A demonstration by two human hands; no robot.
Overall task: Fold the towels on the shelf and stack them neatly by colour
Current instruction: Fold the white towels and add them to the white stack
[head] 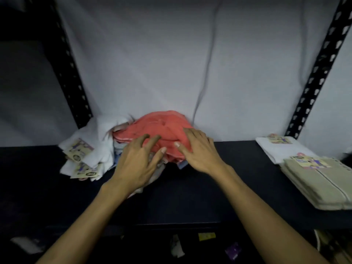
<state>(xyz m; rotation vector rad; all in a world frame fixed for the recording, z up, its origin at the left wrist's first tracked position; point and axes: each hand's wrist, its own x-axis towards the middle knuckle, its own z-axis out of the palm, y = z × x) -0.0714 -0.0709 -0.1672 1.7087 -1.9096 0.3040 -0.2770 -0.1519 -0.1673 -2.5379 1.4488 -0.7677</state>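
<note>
Toward rear edge of dark shelf (219,180), left of middle: loose heap topped by coral towel (162,126), crumpled white towels (99,136) with paper labels on heap's left side. Left hand (137,161) rests on heap's front, grip apart, fingers spread over coral towel. Right hand (198,149) lies flat on coral towel's right part, grip apart, nothing pinched. Near shelf's right edge: folded white towel (280,149) at rear, folded beige stack (322,185) just in front, overlapping it.
</note>
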